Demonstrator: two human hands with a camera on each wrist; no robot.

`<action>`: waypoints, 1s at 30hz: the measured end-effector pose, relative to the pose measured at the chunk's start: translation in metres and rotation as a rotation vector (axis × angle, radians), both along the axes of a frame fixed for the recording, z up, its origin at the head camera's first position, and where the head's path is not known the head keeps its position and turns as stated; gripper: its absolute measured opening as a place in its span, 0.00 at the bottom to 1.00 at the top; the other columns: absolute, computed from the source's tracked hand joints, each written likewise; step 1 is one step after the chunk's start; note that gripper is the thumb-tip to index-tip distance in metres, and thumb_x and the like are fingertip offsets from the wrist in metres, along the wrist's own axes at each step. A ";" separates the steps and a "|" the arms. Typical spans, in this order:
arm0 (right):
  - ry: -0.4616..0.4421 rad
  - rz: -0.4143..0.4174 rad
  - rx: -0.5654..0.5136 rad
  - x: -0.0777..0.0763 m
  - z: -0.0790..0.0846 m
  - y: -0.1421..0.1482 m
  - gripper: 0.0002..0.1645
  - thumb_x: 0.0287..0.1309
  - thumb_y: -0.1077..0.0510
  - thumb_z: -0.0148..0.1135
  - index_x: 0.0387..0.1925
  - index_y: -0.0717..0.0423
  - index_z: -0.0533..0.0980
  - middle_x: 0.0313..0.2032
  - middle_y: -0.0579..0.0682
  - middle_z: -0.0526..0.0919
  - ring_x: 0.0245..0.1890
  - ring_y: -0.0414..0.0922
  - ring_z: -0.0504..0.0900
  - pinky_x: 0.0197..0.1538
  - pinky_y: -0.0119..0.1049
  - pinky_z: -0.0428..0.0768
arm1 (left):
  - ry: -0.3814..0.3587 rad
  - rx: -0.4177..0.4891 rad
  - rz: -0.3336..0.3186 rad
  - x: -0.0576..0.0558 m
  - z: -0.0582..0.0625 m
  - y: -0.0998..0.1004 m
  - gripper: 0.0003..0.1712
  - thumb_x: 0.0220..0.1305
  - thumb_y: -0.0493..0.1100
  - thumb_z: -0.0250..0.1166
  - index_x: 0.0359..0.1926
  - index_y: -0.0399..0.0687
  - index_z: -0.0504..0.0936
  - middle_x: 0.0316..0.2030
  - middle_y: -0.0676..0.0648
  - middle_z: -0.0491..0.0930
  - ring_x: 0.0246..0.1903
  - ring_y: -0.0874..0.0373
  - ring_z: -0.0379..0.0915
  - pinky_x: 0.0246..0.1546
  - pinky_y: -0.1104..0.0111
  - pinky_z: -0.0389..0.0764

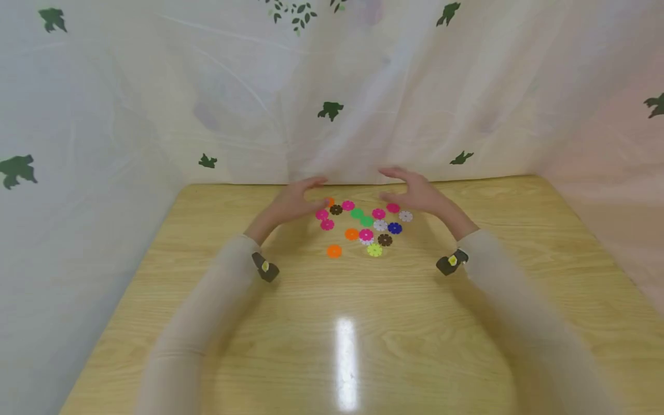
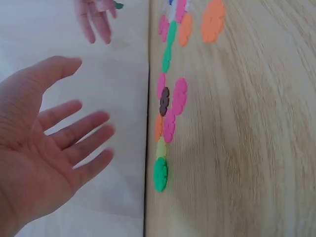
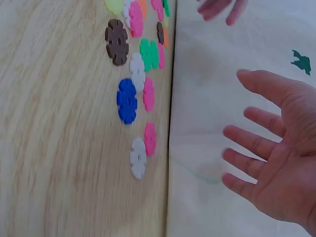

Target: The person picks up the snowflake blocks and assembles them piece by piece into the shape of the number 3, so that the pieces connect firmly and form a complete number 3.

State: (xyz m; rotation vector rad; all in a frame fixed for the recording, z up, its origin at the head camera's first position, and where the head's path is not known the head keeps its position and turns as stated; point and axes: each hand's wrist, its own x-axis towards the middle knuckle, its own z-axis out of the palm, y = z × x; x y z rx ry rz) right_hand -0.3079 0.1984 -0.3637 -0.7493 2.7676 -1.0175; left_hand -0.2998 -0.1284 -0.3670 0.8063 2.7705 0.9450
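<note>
Several flat, notched flower-shaped plastic discs lie scattered on the wooden table toward its far edge. Among them are a blue disc [image 3: 127, 101], a yellow disc [image 1: 374, 249], a green disc [image 2: 160, 174], a brown disc [image 3: 117, 42] and an orange disc [image 1: 334, 251]. My left hand [image 1: 295, 202] hovers at the left of the discs, fingers spread and holding nothing. On the opposite side my right hand [image 1: 419, 193] is held above the table, its fingers apart and the palm bare. One pink disc [image 1: 366, 234] overlaps a white disc beneath it.
A pale curtain [image 1: 332, 144] with green bird shapes hangs along the table's far edge and both sides. Black wrist cameras sit on the left wrist [image 1: 266, 267] and right wrist [image 1: 452, 261]. Light reflects off the wooden table [image 1: 404, 346].
</note>
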 end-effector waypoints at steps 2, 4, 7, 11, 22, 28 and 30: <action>-0.031 0.013 -0.027 -0.001 0.003 0.006 0.40 0.66 0.50 0.67 0.74 0.57 0.64 0.74 0.62 0.65 0.75 0.63 0.61 0.74 0.66 0.61 | -0.104 0.119 -0.049 0.001 0.001 -0.002 0.34 0.68 0.46 0.68 0.72 0.44 0.70 0.66 0.37 0.76 0.66 0.42 0.73 0.69 0.51 0.73; -0.049 0.031 -0.038 -0.003 0.003 0.013 0.36 0.65 0.54 0.68 0.70 0.62 0.68 0.68 0.66 0.72 0.68 0.64 0.71 0.71 0.63 0.69 | -0.214 0.174 -0.102 0.002 -0.001 -0.003 0.33 0.65 0.41 0.71 0.69 0.42 0.72 0.60 0.36 0.80 0.60 0.43 0.78 0.64 0.53 0.79; -0.083 0.035 -0.030 -0.005 0.000 0.023 0.31 0.63 0.59 0.70 0.64 0.67 0.74 0.57 0.68 0.80 0.57 0.63 0.80 0.62 0.56 0.80 | -0.341 0.144 -0.149 0.007 -0.005 -0.002 0.32 0.61 0.40 0.74 0.65 0.42 0.77 0.54 0.39 0.84 0.52 0.48 0.82 0.57 0.59 0.84; -0.159 0.016 -0.007 -0.006 -0.007 0.034 0.25 0.60 0.60 0.72 0.57 0.66 0.79 0.45 0.65 0.84 0.46 0.56 0.83 0.50 0.42 0.84 | -0.379 0.031 -0.223 0.011 -0.014 0.001 0.28 0.56 0.42 0.78 0.59 0.44 0.82 0.47 0.44 0.85 0.46 0.53 0.81 0.50 0.65 0.83; -0.244 0.010 0.037 -0.016 -0.031 0.054 0.22 0.57 0.63 0.74 0.52 0.68 0.80 0.39 0.60 0.82 0.38 0.45 0.77 0.37 0.29 0.78 | -0.403 -0.004 -0.394 0.011 -0.029 0.013 0.20 0.52 0.35 0.78 0.48 0.43 0.88 0.44 0.47 0.85 0.41 0.56 0.75 0.45 0.72 0.79; -0.222 0.010 0.024 -0.017 -0.039 0.053 0.18 0.57 0.66 0.73 0.48 0.69 0.82 0.36 0.63 0.81 0.35 0.45 0.72 0.34 0.28 0.73 | -0.357 -0.028 -0.425 0.011 -0.034 0.020 0.15 0.53 0.34 0.77 0.44 0.45 0.89 0.38 0.49 0.84 0.35 0.58 0.72 0.39 0.74 0.77; -0.226 -0.007 0.032 -0.016 -0.041 0.052 0.16 0.58 0.67 0.72 0.47 0.70 0.82 0.36 0.64 0.80 0.35 0.47 0.72 0.34 0.28 0.72 | -0.343 -0.030 -0.416 0.011 -0.036 0.021 0.14 0.53 0.34 0.77 0.42 0.45 0.90 0.36 0.50 0.84 0.35 0.59 0.72 0.39 0.74 0.77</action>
